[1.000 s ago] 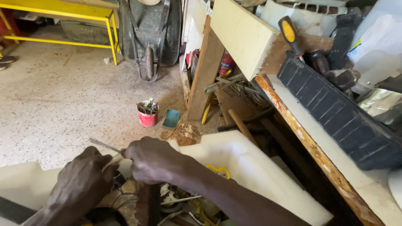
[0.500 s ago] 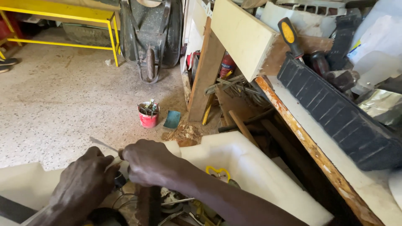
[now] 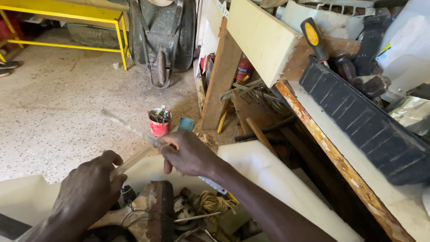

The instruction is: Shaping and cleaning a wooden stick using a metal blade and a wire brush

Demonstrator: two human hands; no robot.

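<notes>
Single head-worn view, looking steeply down and forward, hands [image 3: 134, 179] close, floor [image 3: 62, 103] seemingly farther

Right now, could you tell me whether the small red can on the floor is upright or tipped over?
Upright. The red can stands on its base on the floor, open end up, small items poking out the top.

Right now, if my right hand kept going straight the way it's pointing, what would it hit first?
The right hand points left, toward the left hand. It would probably meet that hand's fingers first, though depth is unclear.
</notes>
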